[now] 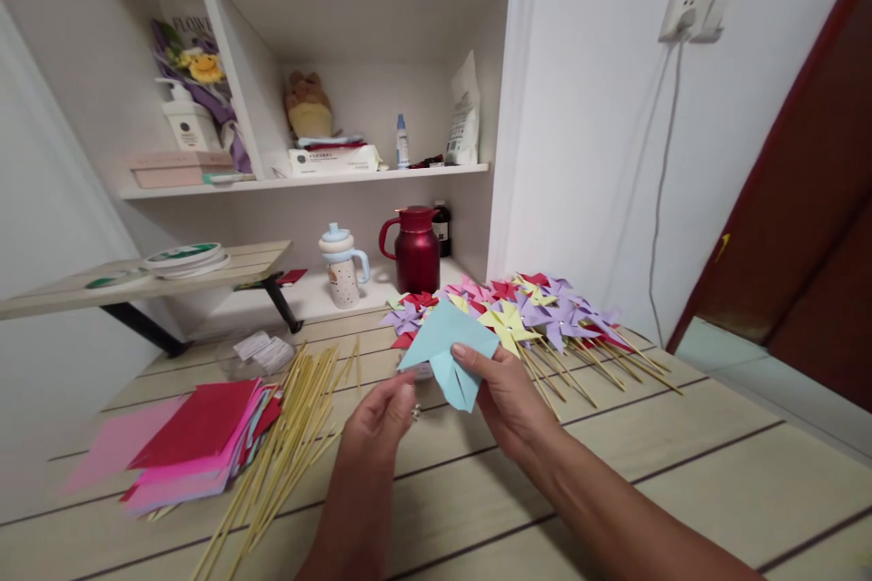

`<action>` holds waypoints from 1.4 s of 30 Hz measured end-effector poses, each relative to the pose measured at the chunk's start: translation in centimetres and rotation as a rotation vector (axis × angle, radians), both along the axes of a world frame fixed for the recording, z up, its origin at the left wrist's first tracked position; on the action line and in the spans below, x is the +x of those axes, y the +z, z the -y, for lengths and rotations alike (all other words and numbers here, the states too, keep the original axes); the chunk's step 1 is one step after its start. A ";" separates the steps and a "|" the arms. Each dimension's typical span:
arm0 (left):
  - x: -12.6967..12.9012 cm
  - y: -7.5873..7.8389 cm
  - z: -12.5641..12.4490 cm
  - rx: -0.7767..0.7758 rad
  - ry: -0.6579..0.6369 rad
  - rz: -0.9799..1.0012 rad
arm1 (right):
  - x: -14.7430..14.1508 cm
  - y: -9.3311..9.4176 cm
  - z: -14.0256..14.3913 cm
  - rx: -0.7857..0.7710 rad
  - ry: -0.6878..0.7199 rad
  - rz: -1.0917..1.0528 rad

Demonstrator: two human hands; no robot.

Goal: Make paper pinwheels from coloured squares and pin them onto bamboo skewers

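Observation:
My right hand (502,397) pinches a light blue sheet of paper (446,343) that is partly folded into points, held above the wooden table (681,481). My left hand (382,422) is closed just below the paper's left edge, with a small silvery thing at its fingertips; I cannot tell what it is. Behind the paper lies a heap of finished paper pinwheels (531,304) in purple, yellow, red and pink on thin wooden sticks.
A bundle of loose bamboo sticks (286,436) and a stack of pink and red paper squares (194,440) lie to the left. A red jug (417,250), a patterned cup (341,268), shelves and a low side shelf stand behind. A dark red door is right.

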State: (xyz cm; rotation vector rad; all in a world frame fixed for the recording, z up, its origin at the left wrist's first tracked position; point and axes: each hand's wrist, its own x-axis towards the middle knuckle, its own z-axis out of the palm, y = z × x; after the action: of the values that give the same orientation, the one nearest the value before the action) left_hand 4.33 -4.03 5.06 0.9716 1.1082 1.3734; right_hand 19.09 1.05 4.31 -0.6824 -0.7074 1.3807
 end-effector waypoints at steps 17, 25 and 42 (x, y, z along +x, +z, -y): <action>0.6 -0.1 0.4 0.010 -0.151 0.003 | -1.2 -0.5 1.2 -0.006 0.048 0.007; 1.6 0.6 0.7 0.025 -0.034 0.227 | -1.8 -0.5 1.9 0.009 0.076 0.012; 0.8 -0.4 0.7 -0.060 -0.001 0.244 | -2.3 -0.6 2.5 0.021 0.146 0.048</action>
State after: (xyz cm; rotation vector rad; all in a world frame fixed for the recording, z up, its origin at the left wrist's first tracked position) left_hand 5.15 -4.72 4.70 0.7395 0.9586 1.4083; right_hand 16.81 -1.49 3.70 -0.6590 -0.8221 1.4924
